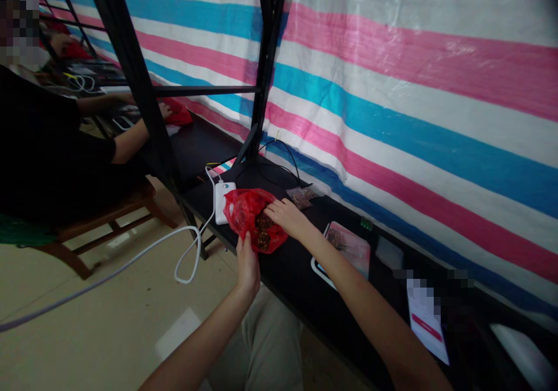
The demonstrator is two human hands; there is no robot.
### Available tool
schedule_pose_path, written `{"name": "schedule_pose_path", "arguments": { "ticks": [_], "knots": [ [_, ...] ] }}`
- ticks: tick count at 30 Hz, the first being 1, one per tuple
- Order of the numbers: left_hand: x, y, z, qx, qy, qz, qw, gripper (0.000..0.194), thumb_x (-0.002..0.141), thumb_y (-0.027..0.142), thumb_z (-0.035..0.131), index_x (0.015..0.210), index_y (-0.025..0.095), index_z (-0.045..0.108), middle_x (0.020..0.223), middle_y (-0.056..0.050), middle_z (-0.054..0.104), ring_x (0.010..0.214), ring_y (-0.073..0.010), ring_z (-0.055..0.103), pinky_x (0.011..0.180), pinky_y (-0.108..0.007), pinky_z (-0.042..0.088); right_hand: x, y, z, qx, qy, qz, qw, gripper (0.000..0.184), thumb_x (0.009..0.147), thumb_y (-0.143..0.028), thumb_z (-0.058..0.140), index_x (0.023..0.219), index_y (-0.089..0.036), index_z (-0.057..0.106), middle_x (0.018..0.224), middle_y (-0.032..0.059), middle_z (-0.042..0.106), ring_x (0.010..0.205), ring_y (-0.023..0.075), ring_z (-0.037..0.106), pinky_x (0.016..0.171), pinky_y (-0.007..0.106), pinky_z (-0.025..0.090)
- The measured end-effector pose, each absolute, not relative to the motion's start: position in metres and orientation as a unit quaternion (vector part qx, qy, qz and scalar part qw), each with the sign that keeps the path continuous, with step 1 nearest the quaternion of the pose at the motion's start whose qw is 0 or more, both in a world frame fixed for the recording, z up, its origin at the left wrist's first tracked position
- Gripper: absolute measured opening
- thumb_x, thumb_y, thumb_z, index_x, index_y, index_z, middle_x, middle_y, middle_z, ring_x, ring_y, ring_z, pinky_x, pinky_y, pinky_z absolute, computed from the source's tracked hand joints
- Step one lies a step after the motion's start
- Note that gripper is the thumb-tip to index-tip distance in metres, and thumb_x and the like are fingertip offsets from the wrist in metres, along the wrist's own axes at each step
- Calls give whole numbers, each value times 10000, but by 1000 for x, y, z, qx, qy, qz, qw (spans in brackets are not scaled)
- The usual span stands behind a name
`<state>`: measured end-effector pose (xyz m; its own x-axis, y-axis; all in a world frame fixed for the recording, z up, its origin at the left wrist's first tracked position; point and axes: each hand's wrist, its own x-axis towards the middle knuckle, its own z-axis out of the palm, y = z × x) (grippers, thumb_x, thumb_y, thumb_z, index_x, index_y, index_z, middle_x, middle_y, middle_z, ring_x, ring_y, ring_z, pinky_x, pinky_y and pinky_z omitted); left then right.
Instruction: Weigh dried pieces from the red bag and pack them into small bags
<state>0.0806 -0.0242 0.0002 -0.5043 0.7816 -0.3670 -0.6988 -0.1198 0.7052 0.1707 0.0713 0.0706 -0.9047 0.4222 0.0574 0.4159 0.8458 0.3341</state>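
Observation:
A red plastic bag [239, 208] lies spread at the near edge of the black table, with small dark brown pieces [264, 240] inside. My left hand [248, 263] grips the bag's near edge, thumb up against the plastic. From the right, my right hand [285, 216] reaches over the bag's rim, its bent fingers drawn together at the brown pieces. Whatever those fingertips pinch is hidden. Just left of the bag, partly under it, is a white power bank [221, 205] with a cable plugged in.
Small clear bags [301, 196] lie behind my right hand. A translucent container [349, 248] stands on the black table [300, 286] by my right forearm; a lit screen [425, 318] is farther right. A white cable [131, 266] hangs leftward. Beyond the black frame post [135, 77] sits another person [47, 147].

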Motion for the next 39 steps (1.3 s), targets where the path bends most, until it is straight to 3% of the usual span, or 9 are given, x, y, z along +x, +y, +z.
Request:
{"name": "schedule_pose_path", "arguments": {
  "ticks": [7,14,23,26,29,31,33,36,39],
  "knots": [
    [83,-22,1,42,417,770,481,309,827,261,470,1119,206,558,1215,-31,575,1123,-160,530,976,-287,409,170,63,64,227,971,76,-10,196,853,-98,462,1004,-158,570,974,72,630,925,179,553,802,312,374],
    [80,-18,-4,91,454,763,451,312,800,343,518,1066,192,585,1151,-39,606,1073,-180,554,950,-303,416,176,64,55,274,953,-91,-88,311,736,-100,625,1033,-181,583,1013,54,642,997,176,557,860,302,399],
    [72,-12,-9,139,481,754,426,396,795,401,510,1119,174,532,1155,-74,577,1055,-199,551,948,-326,403,177,68,32,321,853,-363,-196,306,689,-134,654,988,-190,620,906,17,676,815,144,629,767,270,470],
    [67,-23,-11,187,518,747,373,456,800,347,511,1224,192,443,1256,-81,498,1148,-200,482,998,-328,355,178,68,26,308,809,-436,-245,296,675,-176,673,967,-175,627,912,32,672,825,154,628,779,285,480],
    [60,-44,-8,253,595,726,234,592,796,303,534,1333,225,296,1381,-86,336,1262,-202,347,1048,-342,281,182,66,24,314,784,-459,-278,317,664,-215,688,974,-183,631,948,41,670,838,165,627,785,302,483],
    [53,-58,-2,337,644,678,112,632,787,281,559,1348,230,272,1382,-98,307,1274,-221,308,1053,-381,252,184,64,25,319,775,-457,-298,322,662,-232,694,976,-191,633,978,44,667,865,171,624,801,311,477],
    [44,-65,8,483,648,589,16,529,801,234,546,1298,254,364,1303,-84,403,1214,-223,365,1015,-396,278,187,63,28,321,768,-455,-318,332,662,-245,698,983,-196,631,981,44,669,889,177,622,818,319,470],
    [29,-55,22,725,577,374,-26,360,835,151,471,1166,287,512,1174,-44,532,1082,-205,453,907,-366,338,193,59,35,325,757,-450,-345,361,657,-258,708,1003,-202,622,965,40,675,895,180,623,831,324,466],
    [19,-30,31,821,538,189,-34,323,824,109,456,1106,221,567,1105,-65,580,1001,-222,487,809,-361,357,205,53,45,344,746,-433,-372,363,660,-269,710,1006,-206,621,990,42,668,906,183,618,843,331,463]
  ]
}}
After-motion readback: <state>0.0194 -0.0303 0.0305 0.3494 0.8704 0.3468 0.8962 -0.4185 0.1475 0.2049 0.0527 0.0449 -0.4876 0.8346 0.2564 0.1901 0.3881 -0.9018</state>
